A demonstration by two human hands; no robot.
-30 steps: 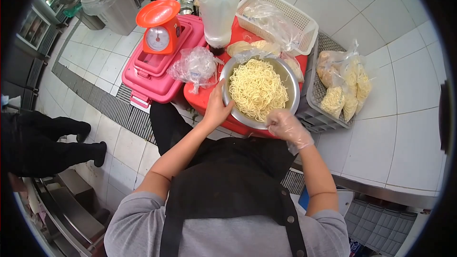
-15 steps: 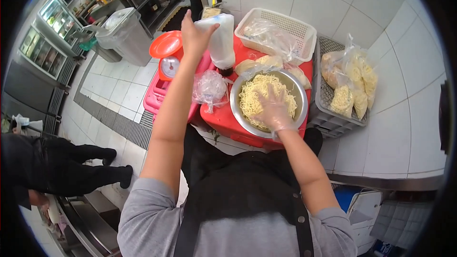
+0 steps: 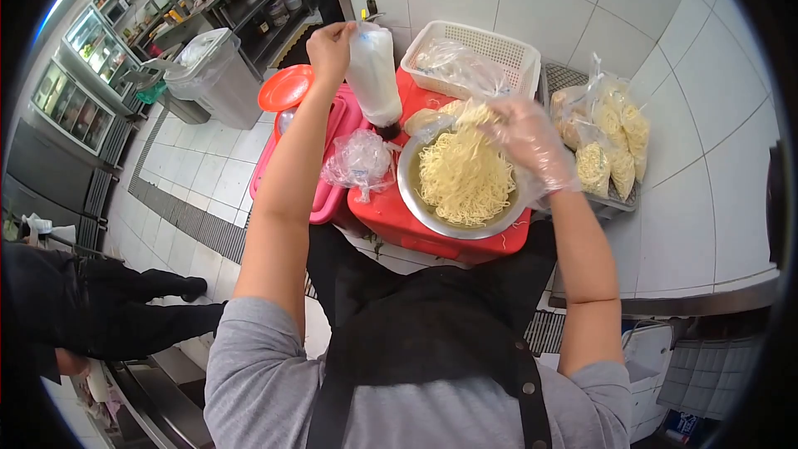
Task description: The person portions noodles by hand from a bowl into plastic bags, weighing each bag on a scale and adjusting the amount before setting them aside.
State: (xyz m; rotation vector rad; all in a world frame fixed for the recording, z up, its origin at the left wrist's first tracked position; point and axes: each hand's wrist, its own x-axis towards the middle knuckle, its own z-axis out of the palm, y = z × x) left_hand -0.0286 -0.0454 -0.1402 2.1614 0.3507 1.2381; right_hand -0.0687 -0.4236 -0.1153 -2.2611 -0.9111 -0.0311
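Note:
My bare left hand [image 3: 331, 51] pinches the top edge of a stack of clear plastic bags [image 3: 373, 79], which stands upright behind the bowl's left side. In a thin clear glove, my right hand [image 3: 532, 140] holds a clump of yellow noodles [image 3: 480, 119] over the steel bowl [image 3: 409, 199]. Strands hang from this clump toward the noodle heap [image 3: 464, 187] in the bowl. A crumpled clear plastic bag [image 3: 359, 160] lies left of the bowl. Under the bowl is a red box-like surface [image 3: 378, 214].
Behind the bowl stands a white basket [image 3: 522, 58] with plastic in it. Bagged noodles [image 3: 613, 137] fill a grey crate at right. An orange scale [image 3: 285, 90] sits beside a pink container [image 3: 328, 199]. A person in black [image 3: 108, 303] stands at far left.
My right hand has risen out of the bowl with noodles in its grasp. My left hand has gone from spread fingers to a pinch at the bag stack's top.

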